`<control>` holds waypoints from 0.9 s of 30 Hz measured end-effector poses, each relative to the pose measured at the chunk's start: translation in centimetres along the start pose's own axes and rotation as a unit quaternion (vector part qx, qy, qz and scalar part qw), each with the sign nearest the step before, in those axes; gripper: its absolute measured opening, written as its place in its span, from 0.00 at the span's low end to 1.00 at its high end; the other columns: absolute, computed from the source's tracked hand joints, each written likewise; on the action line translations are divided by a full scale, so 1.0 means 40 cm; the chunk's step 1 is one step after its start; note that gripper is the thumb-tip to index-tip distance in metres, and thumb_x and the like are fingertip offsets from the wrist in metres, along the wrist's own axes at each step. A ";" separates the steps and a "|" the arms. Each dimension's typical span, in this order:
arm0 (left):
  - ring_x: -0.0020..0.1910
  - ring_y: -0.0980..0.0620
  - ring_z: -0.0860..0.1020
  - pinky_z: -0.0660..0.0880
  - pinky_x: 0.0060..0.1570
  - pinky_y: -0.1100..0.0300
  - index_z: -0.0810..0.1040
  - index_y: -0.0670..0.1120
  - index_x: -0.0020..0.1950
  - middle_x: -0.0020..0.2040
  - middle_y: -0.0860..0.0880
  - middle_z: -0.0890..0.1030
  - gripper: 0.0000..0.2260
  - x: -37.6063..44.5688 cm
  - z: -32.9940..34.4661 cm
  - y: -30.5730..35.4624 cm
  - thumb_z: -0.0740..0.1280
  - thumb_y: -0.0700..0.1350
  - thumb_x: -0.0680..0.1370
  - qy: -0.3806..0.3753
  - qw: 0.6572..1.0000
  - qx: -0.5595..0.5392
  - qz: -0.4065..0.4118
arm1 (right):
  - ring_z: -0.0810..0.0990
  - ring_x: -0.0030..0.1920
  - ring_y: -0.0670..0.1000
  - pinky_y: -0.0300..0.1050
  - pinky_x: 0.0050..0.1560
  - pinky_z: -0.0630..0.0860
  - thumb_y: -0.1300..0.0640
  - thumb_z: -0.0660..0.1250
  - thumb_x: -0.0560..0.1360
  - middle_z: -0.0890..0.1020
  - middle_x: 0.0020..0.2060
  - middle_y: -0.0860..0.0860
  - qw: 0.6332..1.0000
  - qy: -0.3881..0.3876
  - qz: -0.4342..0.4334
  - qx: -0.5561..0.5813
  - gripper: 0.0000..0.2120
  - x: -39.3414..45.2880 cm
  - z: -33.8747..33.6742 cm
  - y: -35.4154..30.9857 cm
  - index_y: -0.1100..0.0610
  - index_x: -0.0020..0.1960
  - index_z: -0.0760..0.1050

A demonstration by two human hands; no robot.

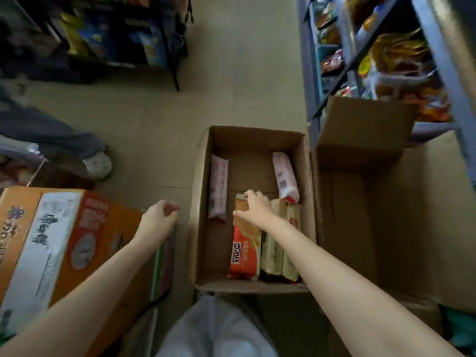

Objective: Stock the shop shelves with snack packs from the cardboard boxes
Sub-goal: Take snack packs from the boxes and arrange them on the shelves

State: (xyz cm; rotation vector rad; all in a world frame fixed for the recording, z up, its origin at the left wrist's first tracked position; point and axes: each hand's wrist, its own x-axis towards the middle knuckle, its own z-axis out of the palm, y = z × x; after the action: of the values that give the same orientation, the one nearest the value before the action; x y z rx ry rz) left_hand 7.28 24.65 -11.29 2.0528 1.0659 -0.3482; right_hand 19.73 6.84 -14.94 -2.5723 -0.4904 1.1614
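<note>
Orange snack pack (244, 243) under curled right fingers (253, 199)

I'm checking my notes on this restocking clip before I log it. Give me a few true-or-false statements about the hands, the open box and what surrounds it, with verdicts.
1. The right hand grips the orange snack pack inside the open cardboard box. True.
2. The left hand holds a pink pack. False: it holds nothing and hangs loosely curled over the printed orange carton.
3. Two pink packs lie in the open box. True.
4. The open box is packed full. False: much of its bottom shows.
5. The blue shelves stand on the person's left. False: they stand on the right.
</note>
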 end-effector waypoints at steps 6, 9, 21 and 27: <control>0.49 0.55 0.75 0.68 0.46 0.64 0.75 0.45 0.56 0.49 0.51 0.77 0.08 0.152 0.101 0.006 0.62 0.39 0.78 -0.005 1.000 -0.015 0.027 | 0.64 0.69 0.62 0.53 0.67 0.62 0.48 0.65 0.76 0.65 0.69 0.63 0.999 -0.008 0.038 0.026 0.35 0.266 0.151 0.002 0.65 0.73 0.54; 0.49 0.58 0.75 0.68 0.43 0.68 0.74 0.49 0.55 0.48 0.55 0.77 0.09 0.199 0.128 -0.016 0.61 0.40 0.78 0.019 0.998 -0.056 0.028 | 0.68 0.66 0.61 0.54 0.66 0.62 0.49 0.63 0.77 0.69 0.67 0.62 0.998 0.038 0.053 0.021 0.33 0.373 0.211 -0.025 0.62 0.74 0.53; 0.51 0.58 0.75 0.69 0.45 0.69 0.73 0.47 0.58 0.50 0.53 0.78 0.10 0.167 0.102 -0.009 0.60 0.38 0.79 0.013 0.990 -0.131 0.040 | 0.71 0.65 0.61 0.61 0.68 0.63 0.53 0.71 0.72 0.72 0.64 0.58 0.972 0.019 0.128 0.194 0.39 0.338 0.155 -0.021 0.59 0.73 0.52; 0.53 0.51 0.77 0.71 0.51 0.58 0.72 0.44 0.62 0.52 0.48 0.78 0.13 0.068 0.057 0.170 0.62 0.38 0.77 -0.159 0.951 -0.266 0.015 | 0.79 0.54 0.50 0.45 0.54 0.77 0.60 0.73 0.70 0.77 0.58 0.52 0.888 -0.057 0.001 0.457 0.33 0.012 -0.103 -0.015 0.56 0.71 0.61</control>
State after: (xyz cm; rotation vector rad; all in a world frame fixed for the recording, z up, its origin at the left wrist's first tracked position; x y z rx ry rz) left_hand 14.51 22.15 -10.78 1.4708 0.8178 -0.3213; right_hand 23.05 7.14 -12.40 -1.6889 0.0612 1.1618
